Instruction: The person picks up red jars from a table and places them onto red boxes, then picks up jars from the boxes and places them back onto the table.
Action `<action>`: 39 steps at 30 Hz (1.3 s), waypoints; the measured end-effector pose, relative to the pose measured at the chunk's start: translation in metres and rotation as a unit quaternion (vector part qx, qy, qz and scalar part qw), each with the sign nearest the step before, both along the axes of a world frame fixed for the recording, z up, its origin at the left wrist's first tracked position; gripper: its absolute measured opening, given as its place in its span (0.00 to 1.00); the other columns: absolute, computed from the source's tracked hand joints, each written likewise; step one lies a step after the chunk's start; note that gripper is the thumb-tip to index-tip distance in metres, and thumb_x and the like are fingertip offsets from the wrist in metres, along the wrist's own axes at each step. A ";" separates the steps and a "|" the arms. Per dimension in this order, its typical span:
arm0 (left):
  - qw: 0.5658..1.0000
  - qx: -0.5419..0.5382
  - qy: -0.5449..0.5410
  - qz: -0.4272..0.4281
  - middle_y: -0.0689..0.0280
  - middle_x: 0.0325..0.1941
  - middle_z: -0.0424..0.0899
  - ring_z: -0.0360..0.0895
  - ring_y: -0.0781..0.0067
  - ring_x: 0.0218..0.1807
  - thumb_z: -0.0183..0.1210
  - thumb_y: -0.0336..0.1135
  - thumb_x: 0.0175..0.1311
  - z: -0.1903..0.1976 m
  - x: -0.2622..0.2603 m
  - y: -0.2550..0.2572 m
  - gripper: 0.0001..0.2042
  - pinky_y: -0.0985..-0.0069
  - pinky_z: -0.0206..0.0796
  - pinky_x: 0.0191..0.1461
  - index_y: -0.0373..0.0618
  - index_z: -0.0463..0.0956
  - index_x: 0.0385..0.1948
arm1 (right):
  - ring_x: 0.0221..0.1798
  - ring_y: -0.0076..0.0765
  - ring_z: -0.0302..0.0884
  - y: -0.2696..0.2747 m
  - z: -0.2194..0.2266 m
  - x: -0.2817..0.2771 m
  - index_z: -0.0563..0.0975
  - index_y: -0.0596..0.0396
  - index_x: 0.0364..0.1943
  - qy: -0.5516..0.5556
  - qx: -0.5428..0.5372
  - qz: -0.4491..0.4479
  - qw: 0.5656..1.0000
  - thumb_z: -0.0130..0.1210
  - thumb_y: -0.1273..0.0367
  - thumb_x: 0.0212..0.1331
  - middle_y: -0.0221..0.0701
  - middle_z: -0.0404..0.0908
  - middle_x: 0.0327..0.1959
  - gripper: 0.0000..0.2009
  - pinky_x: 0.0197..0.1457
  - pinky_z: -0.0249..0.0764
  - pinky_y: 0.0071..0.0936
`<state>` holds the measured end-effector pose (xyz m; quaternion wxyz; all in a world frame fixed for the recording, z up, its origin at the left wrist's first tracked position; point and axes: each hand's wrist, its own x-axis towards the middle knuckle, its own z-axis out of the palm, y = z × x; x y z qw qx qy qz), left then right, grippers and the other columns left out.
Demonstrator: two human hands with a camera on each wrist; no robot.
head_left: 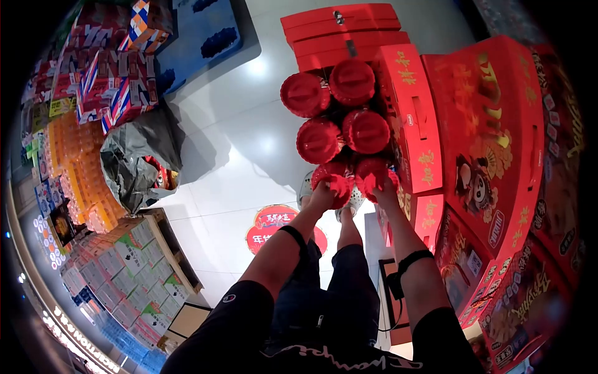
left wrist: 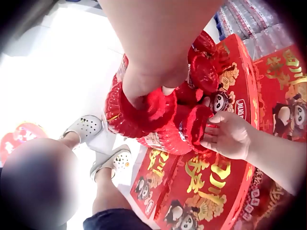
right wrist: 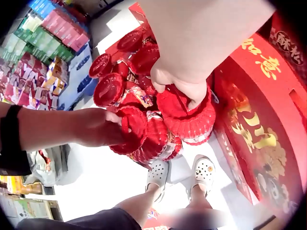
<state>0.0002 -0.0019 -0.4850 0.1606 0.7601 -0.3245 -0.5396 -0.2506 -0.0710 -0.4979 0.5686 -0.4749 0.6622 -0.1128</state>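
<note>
In the head view, two red plastic jars with scalloped, sunken lids stand just before the person's shoes. The left hand (head_left: pixel 322 197) grips the handle bar in the lid of the left jar (head_left: pixel 339 182). On the right jar (head_left: pixel 370 172), the right hand (head_left: pixel 387 189) holds the lid in the same way. The right wrist view shows the right hand's fingers (right wrist: pixel 193 94) reaching down into the lid's recess, partly hidden by the rim. Beyond these, several matching jars (head_left: pixel 317 141) stand in two rows, their lids facing up.
Red gift boxes (head_left: pixel 408 118) are stacked close along the right, and flat red cartons (head_left: pixel 346 37) lie behind the jars. At the left stand a grey plastic bag (head_left: pixel 134 153), stacked cartons (head_left: pixel 134 268) and a blue pallet (head_left: pixel 205 47). White clogs (right wrist: pixel 204 172) stand on the pale tiled floor (head_left: pixel 218 218).
</note>
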 end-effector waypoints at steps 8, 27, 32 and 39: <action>0.979 0.119 -0.095 -0.136 0.47 0.45 0.84 0.81 0.41 0.48 0.58 0.43 0.62 0.071 0.003 -0.026 0.17 0.51 0.72 0.55 0.45 0.78 0.48 | 0.69 0.59 0.65 0.013 0.039 0.022 0.50 0.53 0.75 0.117 -0.016 0.038 0.992 0.63 0.68 0.47 0.56 0.64 0.67 0.48 0.70 0.65 0.44; 0.919 -0.033 -0.085 -0.384 0.45 0.49 0.82 0.79 0.43 0.53 0.55 0.46 0.61 0.058 0.037 -0.027 0.20 0.53 0.71 0.57 0.39 0.76 0.47 | 0.51 0.43 0.81 0.204 0.168 -0.086 0.70 0.50 0.64 0.093 0.185 0.019 0.978 0.61 0.56 0.60 0.42 0.82 0.51 0.29 0.52 0.77 0.39; 0.826 -0.077 -0.088 -0.552 0.46 0.48 0.82 0.79 0.43 0.52 0.54 0.52 0.63 0.194 0.091 -0.064 0.23 0.52 0.71 0.57 0.40 0.77 0.47 | 0.52 0.49 0.81 0.399 0.221 -0.122 0.77 0.55 0.56 0.242 0.174 -0.074 0.952 0.62 0.57 0.56 0.45 0.84 0.47 0.25 0.58 0.75 0.43; 0.807 0.096 0.050 -0.580 0.63 0.25 0.78 0.75 0.69 0.22 0.64 0.42 0.61 0.216 0.081 -0.083 0.15 0.69 0.66 0.25 0.43 0.72 0.40 | 0.51 0.52 0.81 0.505 0.324 -0.037 0.77 0.49 0.59 0.203 0.171 -0.287 0.920 0.59 0.51 0.59 0.44 0.85 0.47 0.27 0.57 0.76 0.41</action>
